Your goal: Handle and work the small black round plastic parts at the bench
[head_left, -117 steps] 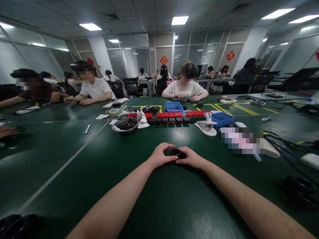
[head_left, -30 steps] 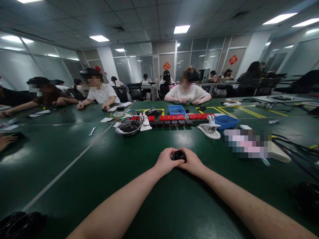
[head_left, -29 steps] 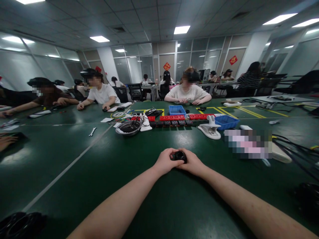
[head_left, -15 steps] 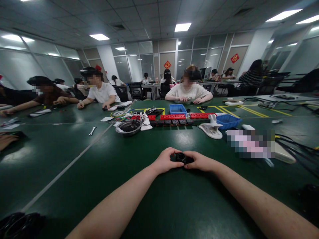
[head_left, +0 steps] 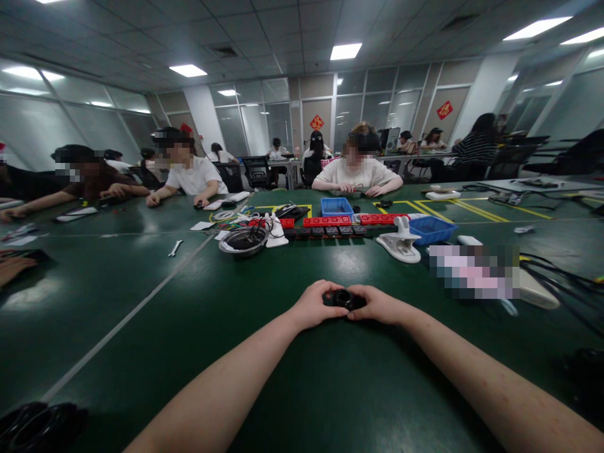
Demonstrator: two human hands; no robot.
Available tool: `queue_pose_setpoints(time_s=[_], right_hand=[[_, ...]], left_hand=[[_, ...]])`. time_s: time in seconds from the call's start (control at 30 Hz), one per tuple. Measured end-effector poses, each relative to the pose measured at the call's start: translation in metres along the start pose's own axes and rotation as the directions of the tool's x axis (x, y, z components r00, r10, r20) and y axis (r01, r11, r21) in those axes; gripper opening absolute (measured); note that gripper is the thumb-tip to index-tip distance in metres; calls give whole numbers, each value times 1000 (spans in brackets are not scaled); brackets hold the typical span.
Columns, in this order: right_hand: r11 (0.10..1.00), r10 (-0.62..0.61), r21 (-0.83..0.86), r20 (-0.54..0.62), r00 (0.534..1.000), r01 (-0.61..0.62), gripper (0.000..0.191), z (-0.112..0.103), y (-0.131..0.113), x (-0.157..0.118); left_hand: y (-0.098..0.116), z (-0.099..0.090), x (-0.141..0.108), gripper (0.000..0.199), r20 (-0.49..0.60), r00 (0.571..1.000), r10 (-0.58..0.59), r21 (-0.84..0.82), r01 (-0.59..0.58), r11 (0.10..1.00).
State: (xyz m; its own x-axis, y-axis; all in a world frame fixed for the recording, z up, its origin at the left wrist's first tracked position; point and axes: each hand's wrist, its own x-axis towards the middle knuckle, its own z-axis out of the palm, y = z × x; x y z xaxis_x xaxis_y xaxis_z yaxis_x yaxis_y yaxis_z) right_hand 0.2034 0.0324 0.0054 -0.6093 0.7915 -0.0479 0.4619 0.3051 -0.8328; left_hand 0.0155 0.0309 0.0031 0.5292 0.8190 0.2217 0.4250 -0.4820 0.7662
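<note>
Just above the green table [head_left: 330, 390], a small black round part [head_left: 342, 299] with a ring-like opening facing up sits between my two hands; whether it touches the tabletop, I cannot tell. My left hand [head_left: 313, 306] is closed around its left side, thumb at the front and fingers behind. From the other side my right hand [head_left: 379, 306] grips it, with the thumb near my left thumb. The fingers hide the part's edges and underside.
Ahead lie red and black power strips [head_left: 328, 221], a metal bowl [head_left: 241, 250], a white clip stand [head_left: 399, 245] and blue bins [head_left: 430, 234]. A wrench [head_left: 175, 248] is at left. Black coils [head_left: 40, 428] fill the lower left corner. Co-workers [head_left: 358, 173] sit opposite.
</note>
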Motion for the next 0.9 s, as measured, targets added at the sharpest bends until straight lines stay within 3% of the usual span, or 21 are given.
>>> queue_pose_setpoints(time_s=[0.2, 0.43, 0.53, 0.63, 0.77, 0.9], right_hand=[[980, -17, -195, -238, 971, -31, 33, 13, 8, 6], [853, 4, -444, -522, 853, -276, 27, 33, 1, 12], [790, 8, -503, -563, 826, -351, 20, 36, -3, 11], [853, -32, -467, -493, 870, -233, 29, 33, -3, 9], [972, -127, -225, -245, 961, 72, 47, 19, -1, 4], [997, -81, -5, -55, 995, 81, 41, 6, -1, 1]], left_hand=[[-2, 5, -1, 44, -56, 998, -25, 15, 26, 1000], [2, 19, -2, 38, -280, 955, -94, 107, 129, 986], [4, 21, -2, 36, -315, 944, -101, 129, 148, 980], [5, 16, -3, 37, -264, 961, -78, 128, 115, 985], [4, 7, -4, 41, -138, 990, -24, 124, 42, 991], [1, 3, -3, 48, -89, 996, 5, 71, 1, 997]])
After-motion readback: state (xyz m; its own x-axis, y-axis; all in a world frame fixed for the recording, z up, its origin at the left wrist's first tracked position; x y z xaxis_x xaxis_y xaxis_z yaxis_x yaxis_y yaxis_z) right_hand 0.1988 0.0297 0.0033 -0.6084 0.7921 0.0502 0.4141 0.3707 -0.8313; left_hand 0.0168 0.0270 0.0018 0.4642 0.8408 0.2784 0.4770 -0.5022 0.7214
